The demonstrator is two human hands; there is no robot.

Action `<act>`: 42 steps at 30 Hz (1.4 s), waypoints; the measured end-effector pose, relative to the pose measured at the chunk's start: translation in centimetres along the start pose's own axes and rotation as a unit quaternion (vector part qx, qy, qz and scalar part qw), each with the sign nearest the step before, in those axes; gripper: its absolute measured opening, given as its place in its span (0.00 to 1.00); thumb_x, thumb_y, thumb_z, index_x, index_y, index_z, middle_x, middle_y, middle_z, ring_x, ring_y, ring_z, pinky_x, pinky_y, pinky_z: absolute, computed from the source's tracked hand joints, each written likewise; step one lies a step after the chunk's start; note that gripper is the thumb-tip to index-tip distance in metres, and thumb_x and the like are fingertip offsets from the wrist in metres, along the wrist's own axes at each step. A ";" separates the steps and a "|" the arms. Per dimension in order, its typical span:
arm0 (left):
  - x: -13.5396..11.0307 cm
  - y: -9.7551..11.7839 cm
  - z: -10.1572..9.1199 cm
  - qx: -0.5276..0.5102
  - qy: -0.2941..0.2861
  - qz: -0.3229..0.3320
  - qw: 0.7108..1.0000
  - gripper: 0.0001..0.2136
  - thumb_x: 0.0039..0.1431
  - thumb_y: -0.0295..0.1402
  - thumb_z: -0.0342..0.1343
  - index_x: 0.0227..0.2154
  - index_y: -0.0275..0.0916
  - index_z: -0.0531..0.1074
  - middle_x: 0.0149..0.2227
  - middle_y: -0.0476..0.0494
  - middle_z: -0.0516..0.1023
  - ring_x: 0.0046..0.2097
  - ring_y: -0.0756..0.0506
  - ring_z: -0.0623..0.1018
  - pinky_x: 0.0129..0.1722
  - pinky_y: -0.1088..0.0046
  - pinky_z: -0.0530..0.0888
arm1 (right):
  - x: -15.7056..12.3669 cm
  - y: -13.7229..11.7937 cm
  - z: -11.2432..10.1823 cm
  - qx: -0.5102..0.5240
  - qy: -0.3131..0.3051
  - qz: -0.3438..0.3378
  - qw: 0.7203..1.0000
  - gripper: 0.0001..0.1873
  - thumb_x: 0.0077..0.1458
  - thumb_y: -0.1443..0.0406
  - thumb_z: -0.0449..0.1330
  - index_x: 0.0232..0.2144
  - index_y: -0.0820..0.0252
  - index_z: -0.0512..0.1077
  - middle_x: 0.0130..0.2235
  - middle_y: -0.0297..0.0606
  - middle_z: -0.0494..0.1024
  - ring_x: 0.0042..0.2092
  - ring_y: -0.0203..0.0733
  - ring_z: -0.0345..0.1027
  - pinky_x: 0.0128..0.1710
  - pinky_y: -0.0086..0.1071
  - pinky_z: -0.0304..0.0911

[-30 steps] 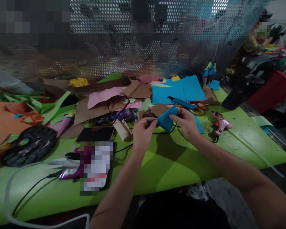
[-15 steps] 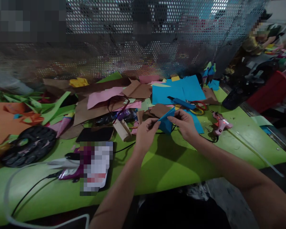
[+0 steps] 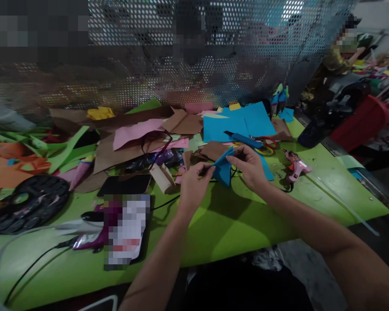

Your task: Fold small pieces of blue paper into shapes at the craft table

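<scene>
- Above the green tabletop [image 3: 233, 224], I am watching the left hand [image 3: 194, 183] and right hand [image 3: 248, 166] sharing one folded blue paper [image 3: 222, 169], each pinching it between thumb and fingers.
- Compared with a second ago, the paper is presenting a narrower, more edge-on face to me; everything on the bench is sitting slightly further left (the view itself, I think, is shifting rather than the things).
- Far to the left, a round black tray [image 3: 60, 190] is holding small scraps in its compartments, some pinkish; the others are too dark for me to make out.
- Just left of the left hand, a tan paper roll [image 3: 162, 178] is lying tilted; beyond the right hand, a blue cutter [image 3: 246, 140] is resting beside red-and-yellow-handled scissors [image 3: 272, 141].
- Along the back, loose sheets are crowding up to a perforated panel [image 3: 168, 82].
- Between the forearms, I am seeing a stretch of green running down to the tabletop's front edge; a pink glue gun [image 3: 296, 166] is lying to the right.
</scene>
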State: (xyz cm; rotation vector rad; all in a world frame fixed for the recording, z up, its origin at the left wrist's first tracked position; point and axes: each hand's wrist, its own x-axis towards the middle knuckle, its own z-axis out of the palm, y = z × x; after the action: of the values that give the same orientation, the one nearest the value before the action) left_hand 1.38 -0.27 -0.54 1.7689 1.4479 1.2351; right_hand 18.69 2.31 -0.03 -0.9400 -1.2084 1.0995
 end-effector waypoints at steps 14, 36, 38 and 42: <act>0.0 -0.2 0.4 -0.057 -0.037 -0.025 0.997 0.10 0.58 0.40 0.57 0.33 0.37 0.74 0.31 0.46 0.78 0.34 0.47 0.76 0.34 0.73 0.70 | 0.0 -0.8 -0.2 0.021 -0.027 0.035 0.999 0.14 0.45 0.59 0.69 0.26 0.58 0.69 0.26 0.29 0.66 0.29 0.33 0.58 0.30 0.30 0.57; 0.1 0.0 -0.3 0.019 -0.035 -0.015 0.999 0.06 0.58 0.34 0.54 0.32 0.40 0.75 0.28 0.46 0.77 0.33 0.44 0.73 0.33 0.72 0.66 | 0.6 -0.7 -1.0 -0.084 -0.097 -0.044 0.991 0.13 0.47 0.59 0.69 0.36 0.54 0.75 0.37 0.36 0.78 0.40 0.42 0.70 0.41 0.36 0.64; 0.1 0.0 -0.6 0.081 -0.042 0.007 0.996 0.06 0.58 0.32 0.53 0.33 0.42 0.76 0.28 0.46 0.77 0.32 0.43 0.73 0.33 0.71 0.65 | 0.7 -1.0 -1.3 -0.177 -0.134 -0.091 0.971 0.11 0.50 0.60 0.67 0.37 0.53 0.77 0.40 0.37 0.79 0.43 0.45 0.70 0.44 0.38 0.63; 0.1 0.0 -0.6 0.090 -0.053 0.023 0.994 0.06 0.59 0.33 0.54 0.32 0.42 0.75 0.28 0.46 0.76 0.32 0.44 0.72 0.33 0.72 0.65 | 0.7 -1.1 -1.6 -0.256 -0.149 -0.128 0.947 0.05 0.53 0.60 0.66 0.31 0.54 0.79 0.33 0.37 0.79 0.37 0.43 0.70 0.38 0.36 0.62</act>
State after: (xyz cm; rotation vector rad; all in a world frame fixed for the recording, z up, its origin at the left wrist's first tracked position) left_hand 0.83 -0.28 -0.24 1.9657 1.5039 1.0444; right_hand 20.42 2.81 0.96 -0.9844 -1.8685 0.7447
